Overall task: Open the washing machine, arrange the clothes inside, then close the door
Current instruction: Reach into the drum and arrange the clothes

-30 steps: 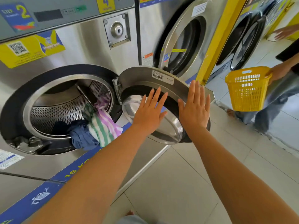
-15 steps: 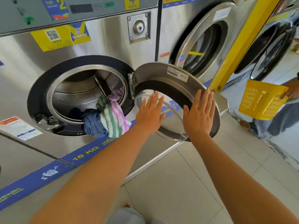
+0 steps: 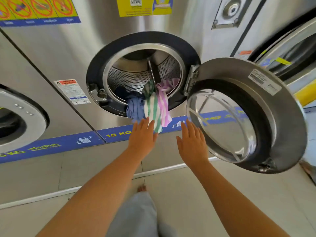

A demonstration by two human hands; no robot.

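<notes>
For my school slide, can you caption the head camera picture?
Two open hands reach toward striped and blue clothes spilling from an open steel washing machine.

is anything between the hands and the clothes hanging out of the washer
Nothing visible. The open left hand is just below the green-striped cloth draping over the drum rim; the open right hand is beside it. The round steel door is swung aside to the right.

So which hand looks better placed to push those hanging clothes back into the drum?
Probably the left hand: its fingertips sit right under the green-striped cloth and blue garment drooping over the drum's rim. The right hand hovers farther right, nearer the open round steel door.
</notes>
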